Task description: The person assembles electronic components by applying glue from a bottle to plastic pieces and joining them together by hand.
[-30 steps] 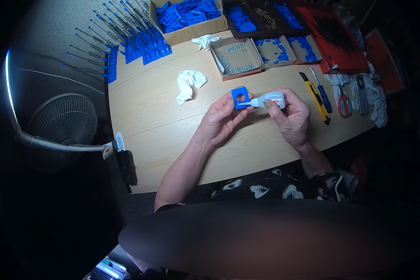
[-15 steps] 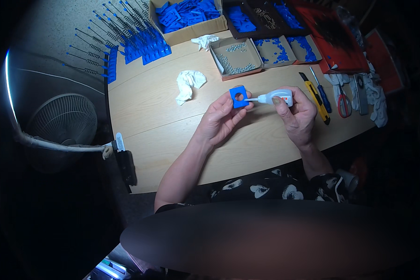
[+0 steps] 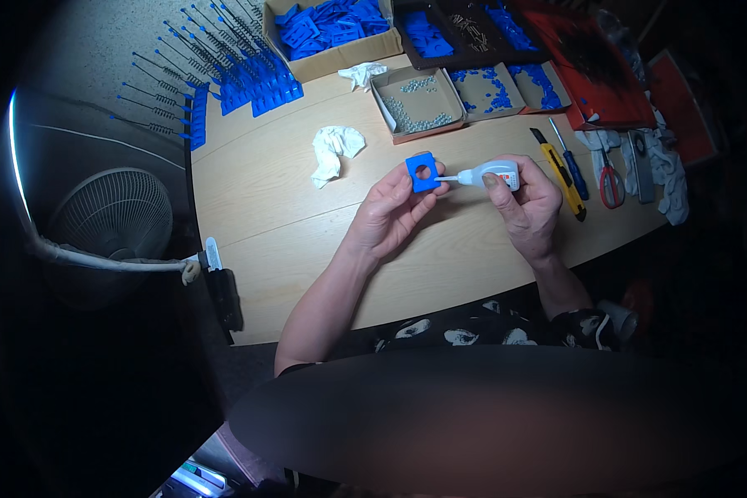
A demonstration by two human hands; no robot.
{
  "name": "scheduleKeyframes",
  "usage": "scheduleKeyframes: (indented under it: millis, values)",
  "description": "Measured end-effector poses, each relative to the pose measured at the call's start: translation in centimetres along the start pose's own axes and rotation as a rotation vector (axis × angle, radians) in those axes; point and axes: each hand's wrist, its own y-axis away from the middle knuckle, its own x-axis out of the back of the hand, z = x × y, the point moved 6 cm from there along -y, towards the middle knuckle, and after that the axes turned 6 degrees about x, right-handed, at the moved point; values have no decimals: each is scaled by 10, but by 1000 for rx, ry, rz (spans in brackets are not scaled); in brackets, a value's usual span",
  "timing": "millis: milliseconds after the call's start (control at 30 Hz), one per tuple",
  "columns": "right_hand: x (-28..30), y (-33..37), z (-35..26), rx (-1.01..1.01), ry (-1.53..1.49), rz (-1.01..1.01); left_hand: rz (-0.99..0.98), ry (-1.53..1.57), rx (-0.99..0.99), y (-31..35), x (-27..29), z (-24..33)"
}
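Observation:
Over the middle of the wooden table (image 3: 274, 266), my left hand (image 3: 386, 212) is closed on a small blue plastic block (image 3: 423, 184) with a round hole, gripping its lower left side. My right hand (image 3: 527, 203) is wrapped round a white squeeze glue bottle (image 3: 500, 175) lying on its side. Its thin nozzle (image 3: 448, 178) points left, and the tip meets or nearly meets the block's right part beside the hole. Whether any liquid comes out is too small to see.
Crumpled tissue (image 3: 336, 153) lies left of the hands. Behind stand a tray of small metal nuts (image 3: 419, 123), trays of blue bits (image 3: 485, 93) and a carton of blue parts (image 3: 332, 33). Rightward are a yellow cutter (image 3: 563, 178), a screwdriver (image 3: 574, 170) and scissors (image 3: 612, 187). Blue strips with springs (image 3: 257, 83) lie far left.

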Motion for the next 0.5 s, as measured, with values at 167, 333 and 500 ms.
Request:
scheduleKeyframes:
  millis: [167, 333, 500]
  values:
    - [-2, 0, 2, -12, -5, -17, 5, -3, 1, 0, 0, 0]
    - [0, 0, 2, 1, -3, -16, 10, -20, 10, 0, 2, -1]
    - [-2, -1, 3, 7, -13, -22, 4, -20, 5, 0, 2, 0]
